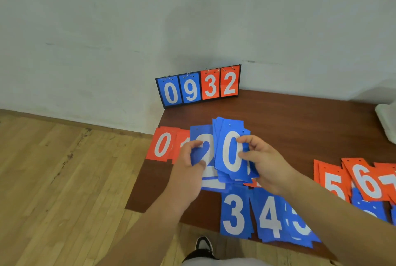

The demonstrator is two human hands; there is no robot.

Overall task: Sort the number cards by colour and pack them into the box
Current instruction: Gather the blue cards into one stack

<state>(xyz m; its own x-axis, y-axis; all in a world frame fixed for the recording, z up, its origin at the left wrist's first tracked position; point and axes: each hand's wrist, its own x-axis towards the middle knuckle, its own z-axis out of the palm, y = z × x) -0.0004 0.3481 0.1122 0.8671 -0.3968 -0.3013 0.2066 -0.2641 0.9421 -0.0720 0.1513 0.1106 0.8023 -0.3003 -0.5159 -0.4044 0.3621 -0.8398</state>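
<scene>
Nearer you than your fingers, blue 3 and 4 lie loose on the surface. Your right fingers pinch a blue stack, 0 on top; your left fingers grip a blue 2 just beside it. Sorting looks partway. Reds wait either side, and no box shows.

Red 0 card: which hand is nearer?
Left. The left hand grips the blue 2 card just right of the red 0 card; the right hand holds the blue 0 stack, farther right.

Worn: black shoe w/ white trim; dark trouser leg; pale grey garment at btm edge.
</scene>
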